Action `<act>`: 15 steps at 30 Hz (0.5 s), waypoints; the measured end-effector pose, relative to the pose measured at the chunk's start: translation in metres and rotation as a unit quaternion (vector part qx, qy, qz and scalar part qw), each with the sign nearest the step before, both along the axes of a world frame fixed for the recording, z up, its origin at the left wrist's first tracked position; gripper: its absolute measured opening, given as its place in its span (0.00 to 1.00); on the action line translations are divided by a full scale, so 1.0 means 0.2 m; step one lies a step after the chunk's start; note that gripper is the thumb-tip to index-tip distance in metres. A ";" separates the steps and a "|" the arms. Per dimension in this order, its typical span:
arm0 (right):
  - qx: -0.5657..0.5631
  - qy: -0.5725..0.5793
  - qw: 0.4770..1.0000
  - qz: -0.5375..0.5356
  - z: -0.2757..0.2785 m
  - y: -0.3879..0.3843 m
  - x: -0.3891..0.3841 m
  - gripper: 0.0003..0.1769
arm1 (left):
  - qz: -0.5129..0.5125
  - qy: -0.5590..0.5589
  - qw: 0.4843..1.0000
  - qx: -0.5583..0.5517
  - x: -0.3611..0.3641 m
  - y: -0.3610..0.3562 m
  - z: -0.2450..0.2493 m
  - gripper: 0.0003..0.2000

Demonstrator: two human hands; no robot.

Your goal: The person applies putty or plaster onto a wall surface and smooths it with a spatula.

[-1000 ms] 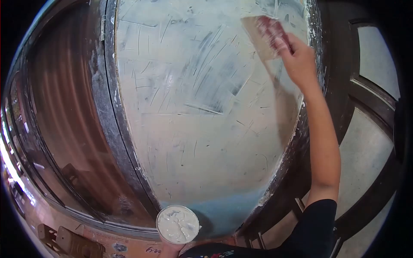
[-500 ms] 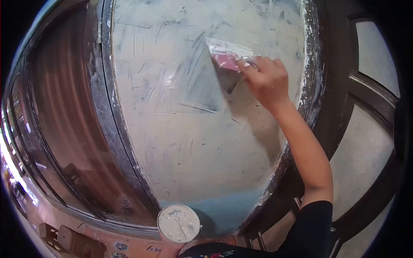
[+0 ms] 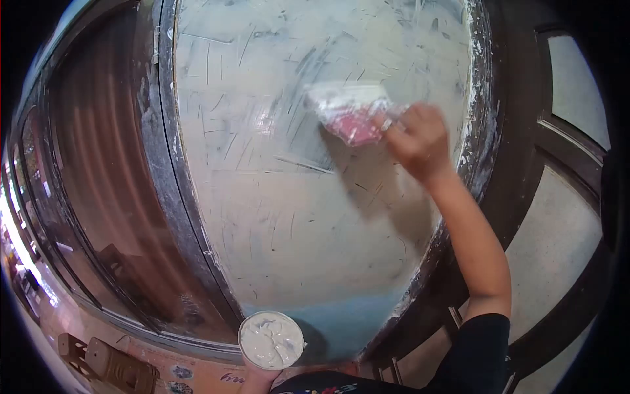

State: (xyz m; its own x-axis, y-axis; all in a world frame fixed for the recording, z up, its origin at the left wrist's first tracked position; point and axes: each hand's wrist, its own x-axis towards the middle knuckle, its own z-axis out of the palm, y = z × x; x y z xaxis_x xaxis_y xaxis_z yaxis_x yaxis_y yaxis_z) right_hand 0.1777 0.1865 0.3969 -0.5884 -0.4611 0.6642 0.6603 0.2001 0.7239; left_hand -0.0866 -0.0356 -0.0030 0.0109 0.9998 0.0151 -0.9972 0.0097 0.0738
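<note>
My right hand point(image 3: 420, 141) is closed around a putty knife point(image 3: 354, 115) with a pinkish, smeared blade, blurred by motion. The blade is over the upper middle of a pale, streaked panel point(image 3: 262, 223), and its shadow falls below it. Whether the edge touches the surface cannot be told. At the bottom, my left hand point(image 3: 261, 377) holds a round tub point(image 3: 271, 340) of whitish paste from beneath; most of its fingers are hidden under the tub.
Dark frames with white smears edge the panel on both sides. A glazed door with a brown curtain point(image 3: 105, 138) stands at left. Brown plastic furniture point(image 3: 111, 364) is at the lower left. Dark framing with pale panes point(image 3: 554, 230) is at right.
My right hand has moved slightly down and right with the putty knife, whose blade now shows broader. My left hand and the tub have barely shifted.
</note>
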 end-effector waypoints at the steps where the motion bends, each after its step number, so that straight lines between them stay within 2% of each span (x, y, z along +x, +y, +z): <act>1: 0.004 0.062 0.997 -0.035 0.06 -0.02 0.03 0.17 | -0.003 -0.011 1.000 -0.005 0.00 0.00 0.00 0.34; 4: -0.030 0.104 0.993 -0.050 0.10 0.04 0.08 0.16 | -0.011 -0.045 0.999 -0.017 0.02 0.00 0.04 0.34; 5: -0.010 0.053 0.997 -0.057 0.03 0.10 0.08 0.15 | -0.028 -0.098 0.995 -0.007 0.03 -0.01 0.06 0.33; 6: -0.019 0.002 0.998 -0.059 -0.07 0.09 0.04 0.14 | -0.028 -0.098 0.995 -0.006 0.03 0.00 0.05 0.33; 8: -0.039 -0.059 0.997 0.021 -0.23 0.04 -0.04 0.13 | 0.005 0.037 0.999 0.015 0.03 0.03 0.01 0.32; 9: -0.037 -0.062 0.997 0.023 -0.21 0.04 -0.04 0.13 | 0.008 0.034 0.999 0.017 0.04 0.03 0.02 0.32; 11: -0.044 0.045 0.997 0.042 -0.19 0.03 -0.05 0.14 | -0.024 -0.013 0.999 0.027 0.06 0.01 0.05 0.31; 14: -0.075 0.028 0.997 0.010 -0.22 0.04 -0.09 0.15 | -0.010 -0.011 1.000 0.009 0.06 0.01 0.02 0.32; 15: -0.121 -0.015 0.993 -0.007 -0.32 0.07 -0.13 0.15 | -0.006 -0.009 1.000 0.002 0.06 0.02 0.01 0.32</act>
